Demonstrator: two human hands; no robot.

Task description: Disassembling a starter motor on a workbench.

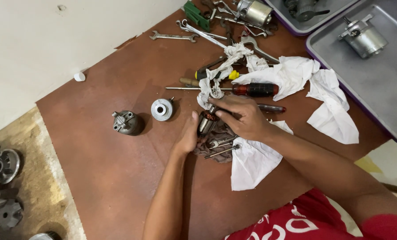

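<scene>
Both hands meet at the middle of a brown board (118,169). My left hand (187,135) cups a small motor armature (205,123) with copper windings from the left. My right hand (243,116) grips the same armature from above and the right. A twisted white rag (214,82) runs up from the armature. Under the hands lie a dark cloth (216,151) and two thin metal bolts (223,149).
Left of the hands sit a round metal end cap (162,109) and a grey motor housing (126,122). A red-handled screwdriver (252,90), wrenches (174,36) and white rags (327,102) lie beyond. A grey tray (376,84) with a motor (363,38) stands at right.
</scene>
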